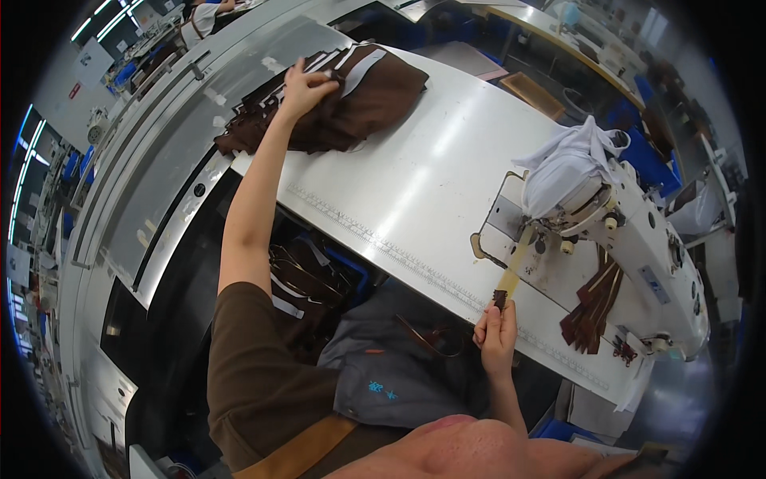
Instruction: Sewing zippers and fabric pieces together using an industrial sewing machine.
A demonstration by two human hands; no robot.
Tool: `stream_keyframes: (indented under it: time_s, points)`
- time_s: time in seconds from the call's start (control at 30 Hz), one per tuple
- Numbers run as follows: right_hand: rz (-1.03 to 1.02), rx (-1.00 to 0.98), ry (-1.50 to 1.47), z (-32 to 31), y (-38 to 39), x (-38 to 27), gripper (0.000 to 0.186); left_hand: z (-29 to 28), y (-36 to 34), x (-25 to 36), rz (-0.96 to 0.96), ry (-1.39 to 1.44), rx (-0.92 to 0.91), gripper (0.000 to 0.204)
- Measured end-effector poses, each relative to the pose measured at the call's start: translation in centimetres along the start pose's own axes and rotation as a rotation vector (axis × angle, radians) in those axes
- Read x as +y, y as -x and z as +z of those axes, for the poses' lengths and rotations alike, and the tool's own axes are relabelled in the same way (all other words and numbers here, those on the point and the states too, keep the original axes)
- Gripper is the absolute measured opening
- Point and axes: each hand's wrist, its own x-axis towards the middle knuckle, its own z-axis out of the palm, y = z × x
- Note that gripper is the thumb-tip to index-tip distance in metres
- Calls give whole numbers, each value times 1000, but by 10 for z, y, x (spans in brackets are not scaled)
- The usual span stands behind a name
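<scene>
My left hand [303,89] is stretched out to the far left, on a stack of brown fabric pieces [379,100] with white strips along them. Its fingers are curled at the upper cloth and look closed on it, though the fingertips are partly hidden. Near the table's front edge, my right hand [496,329] pinches a small dark brown strip [500,298]. From there a yellowish band [517,267] runs up to the needle area of a white sewing machine [638,239]. A white cloth [570,164] drapes over the machine's head.
Brown strips [592,307] lie on the white tabletop [423,176] right of the needle plate, with small reddish-brown bits [624,350] close by. A ruler scale [383,243] follows the front edge. More brown pieces [307,275] sit below the table. Another person [199,20] is far back left.
</scene>
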Motion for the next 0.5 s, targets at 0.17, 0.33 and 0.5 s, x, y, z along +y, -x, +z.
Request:
stream_keyframes:
  time_s: [0.17,0.33,0.5]
  points:
    - [12,-125,118,-2,2,-1,11,-77,8,140,808,443,8,6]
    - [1,28,2,-6,-3,1,10,-59,95,225,868,394,-983,12]
    - [27,72,-24,-12,1,-4,10,-43,181,231,935,136,-1393,32]
